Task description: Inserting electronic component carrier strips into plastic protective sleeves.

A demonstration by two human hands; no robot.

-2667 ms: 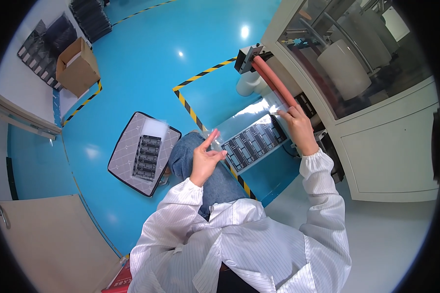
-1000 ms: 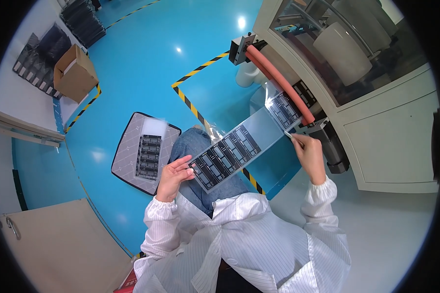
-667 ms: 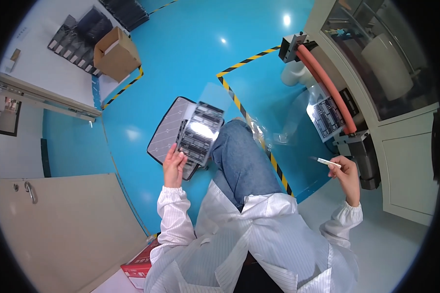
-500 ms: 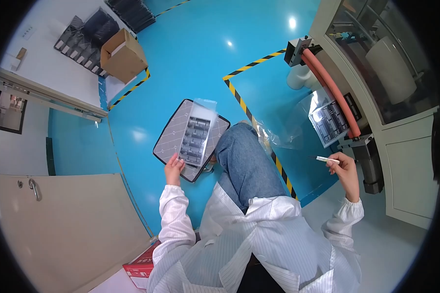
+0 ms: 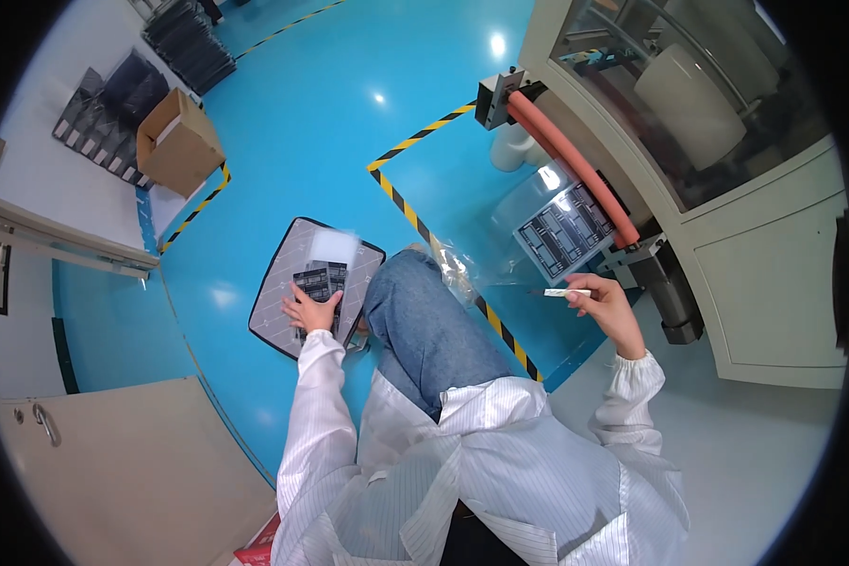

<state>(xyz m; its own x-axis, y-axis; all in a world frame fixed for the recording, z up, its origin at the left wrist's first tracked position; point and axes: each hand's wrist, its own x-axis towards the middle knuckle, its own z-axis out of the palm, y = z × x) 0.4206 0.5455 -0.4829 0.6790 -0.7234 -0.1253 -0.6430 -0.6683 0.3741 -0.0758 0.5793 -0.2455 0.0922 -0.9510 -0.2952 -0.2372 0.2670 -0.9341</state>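
My left hand (image 5: 311,309) lies with spread fingers on clear plastic sheets (image 5: 330,247) printed with dark blocks. Two printed pieces seem to overlap beneath it. They rest on a grey padded board (image 5: 278,292) with a dark edge, beside my bent knee. In my right hand (image 5: 606,307), pinched between thumb and fingers, is a slim white pen-like tool (image 5: 566,292) with a thin dark tip. Just beyond that hand, a clear printed film (image 5: 564,231) with dark blocks hangs below the red-orange roller (image 5: 575,160) of a machine. The film's lower corner is close to my fingers.
The beige machine cabinet (image 5: 764,302) fills the right side. Yellow-black tape (image 5: 410,215) marks the blue floor, with crumpled clear film (image 5: 457,269) beside it. An open cardboard box (image 5: 181,146) and black-wrapped stacks stand upper left. A door (image 5: 132,453) is lower left.
My left hand has gone from the sheet's near edge to lying across the sheets, now apparently two overlapping pieces. My right hand and tool are nearer the hanging film. The view has shifted right.
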